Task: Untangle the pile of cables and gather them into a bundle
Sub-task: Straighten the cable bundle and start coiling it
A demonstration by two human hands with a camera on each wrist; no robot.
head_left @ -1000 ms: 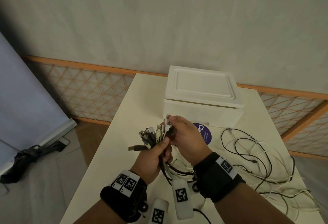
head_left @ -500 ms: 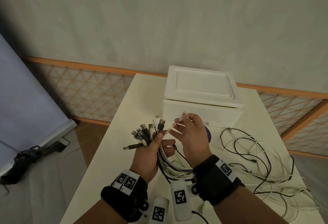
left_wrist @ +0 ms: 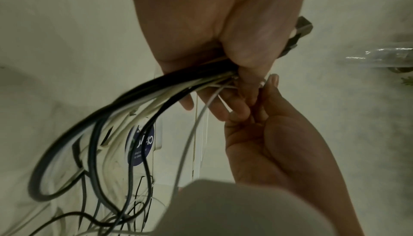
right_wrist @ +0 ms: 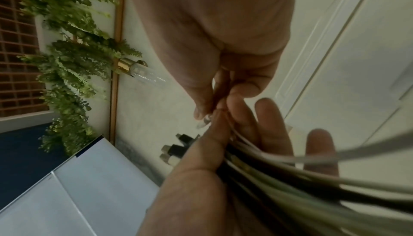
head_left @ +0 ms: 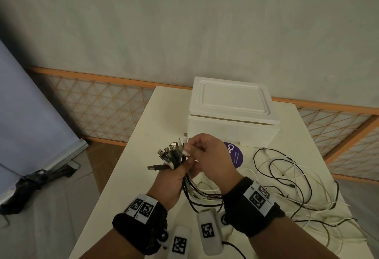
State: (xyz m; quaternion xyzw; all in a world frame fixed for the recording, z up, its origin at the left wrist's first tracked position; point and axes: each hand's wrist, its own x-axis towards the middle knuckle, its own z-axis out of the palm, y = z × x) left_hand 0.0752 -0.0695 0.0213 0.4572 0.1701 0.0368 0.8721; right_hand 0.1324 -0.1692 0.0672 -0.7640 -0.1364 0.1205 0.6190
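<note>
My left hand (head_left: 174,176) grips a bundle of black and white cables (head_left: 172,155) just below their plugs, which fan out up and to the left. The cords hang from that fist (left_wrist: 138,94) down to the table. My right hand (head_left: 207,152) is pressed against the bundle from the right and pinches a thin white cable (left_wrist: 194,126) at the plug ends (right_wrist: 206,121). Loose black and white cables (head_left: 287,178) lie spread in loops on the table to the right.
A white lidded box (head_left: 231,113) stands at the back of the white table (head_left: 133,172), with a purple round sticker (head_left: 235,156) in front of it. The table's left edge drops to the floor. A dark bag (head_left: 30,182) lies on the floor at left.
My right hand had pulled a white cable end away from the bundle, and has now come back against it. The left hand has stayed on the bundle.
</note>
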